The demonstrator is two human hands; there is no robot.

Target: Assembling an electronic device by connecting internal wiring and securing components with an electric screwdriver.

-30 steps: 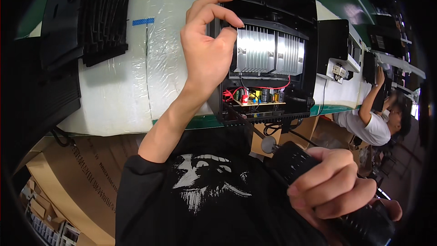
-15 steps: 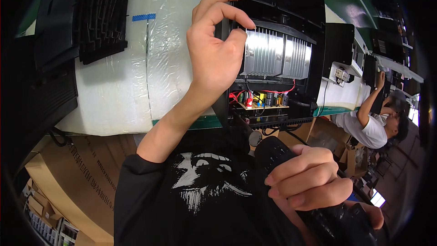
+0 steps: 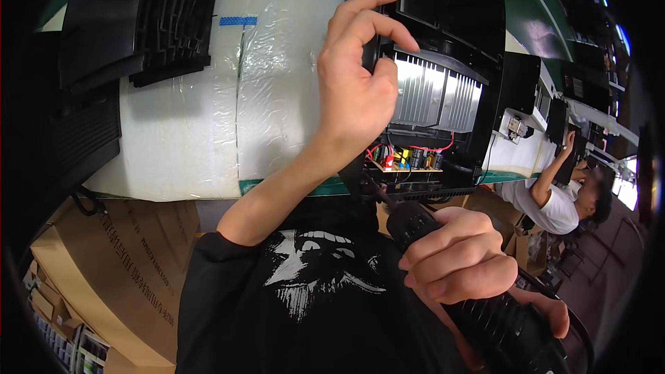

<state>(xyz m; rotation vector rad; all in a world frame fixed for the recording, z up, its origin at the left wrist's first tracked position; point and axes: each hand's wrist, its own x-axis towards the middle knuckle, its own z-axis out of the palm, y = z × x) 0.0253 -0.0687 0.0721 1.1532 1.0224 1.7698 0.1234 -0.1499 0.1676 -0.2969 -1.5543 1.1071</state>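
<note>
My right hand (image 3: 460,256) is wrapped round a black electric screwdriver (image 3: 495,332), whose nose and bit point up and left at the near edge of a black housing (image 3: 460,48). In the housing sit finned silver heat sinks (image 3: 422,93) and a circuit board (image 3: 415,168) with red wires and small components. My left hand (image 3: 360,79) hovers at the housing's left side, fingers bent, with a gap between thumb and forefinger. Nothing shows in it. It partly covers the housing's left edge and a heat sink.
White padding wrapped in clear film (image 3: 284,97) covers the bench to the left. Black finned housings (image 3: 173,21) stand at the far left. Below is a large cardboard box (image 3: 104,277). To the right, a person in a white shirt (image 3: 554,204) works at the same bench.
The screwdriver has moved up and left, bringing its bit close to the housing's near edge. My left hand's thumb and forefinger have spread slightly. The whole view has shifted a little.
</note>
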